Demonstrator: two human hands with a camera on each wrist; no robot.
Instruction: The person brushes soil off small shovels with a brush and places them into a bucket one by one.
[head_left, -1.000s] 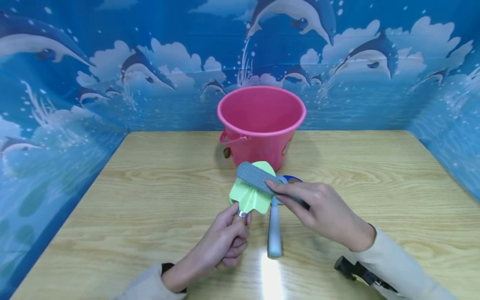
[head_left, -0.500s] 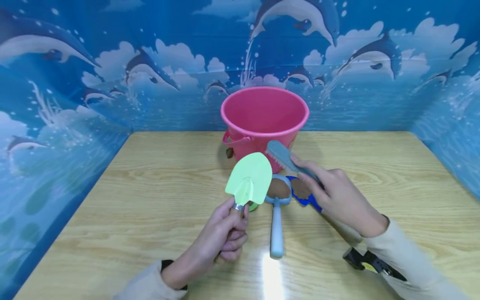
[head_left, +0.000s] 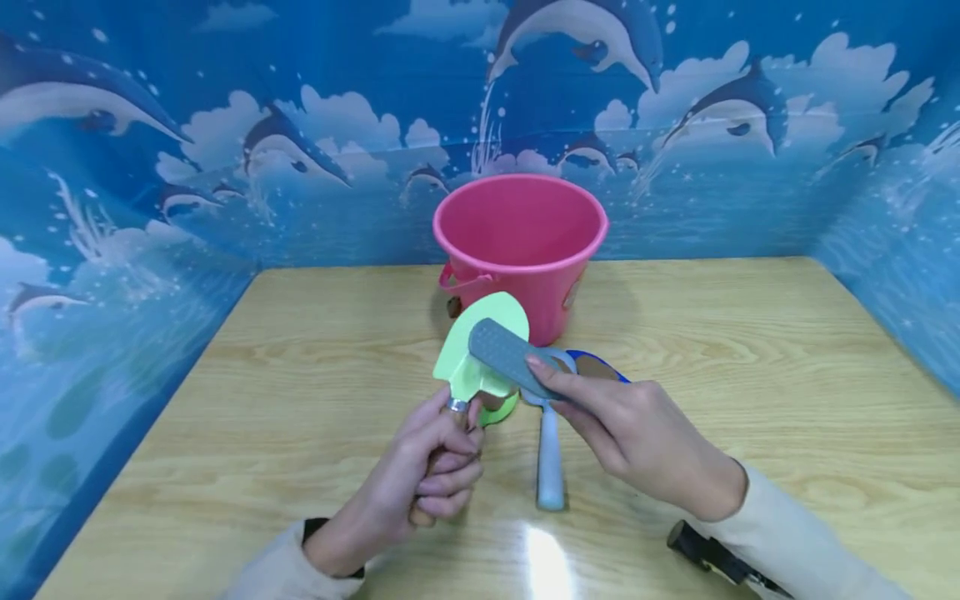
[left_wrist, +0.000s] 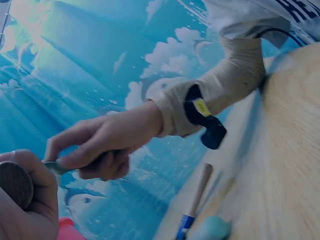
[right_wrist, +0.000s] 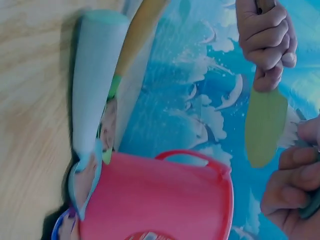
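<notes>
My left hand (head_left: 420,475) grips the wooden handle of a light green hand trowel (head_left: 483,310), blade tilted up in front of the bucket. In my right hand (head_left: 652,442) is a grey-blue scrubbing brush (head_left: 501,350), pinched along its handle. The brush head overlaps the trowel blade in the head view. In the right wrist view, pale bristles (right_wrist: 289,134) lie at the edge of the blade (right_wrist: 264,131). The round end of the trowel's handle (left_wrist: 16,185) shows inside my left fist in the left wrist view.
A pink bucket (head_left: 543,304) stands behind the hands. Before it lie a light blue trowel (head_left: 550,467), a dark blue-edged trowel with brown on its blade (head_left: 600,367) and a green-edged tool (head_left: 502,411). Dolphin-printed sheeting (head_left: 337,208) walls the wooden table (head_left: 262,400).
The brush swung up and right off the trowel, then came back down and left over its blade. The trowel has shifted slightly left and up since a second ago.
</notes>
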